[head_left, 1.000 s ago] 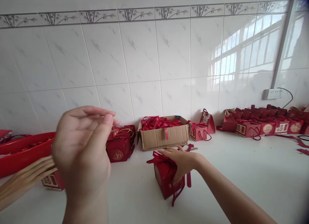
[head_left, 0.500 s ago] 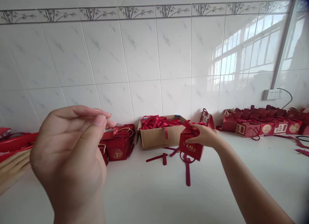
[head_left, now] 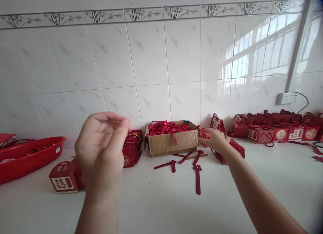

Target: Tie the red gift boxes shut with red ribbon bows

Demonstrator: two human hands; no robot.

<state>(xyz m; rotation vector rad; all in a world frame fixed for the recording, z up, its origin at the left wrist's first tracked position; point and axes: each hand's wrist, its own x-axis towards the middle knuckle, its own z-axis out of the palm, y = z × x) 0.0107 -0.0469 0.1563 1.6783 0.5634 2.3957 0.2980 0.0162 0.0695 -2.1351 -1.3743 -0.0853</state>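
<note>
Red box, partly hidden, on the counter to your right.
You have one deep-red box (head_left: 238,149) ahead of you and right of centre, on the white counter (head_left: 156,207). Its surface is plain red where exposed; its middle is covered from your viewpoint, so only a lower left portion and the right side show. The right side's upper edge slopes down to the right. You cannot verify the closure or whether it stands fully upright.
</note>
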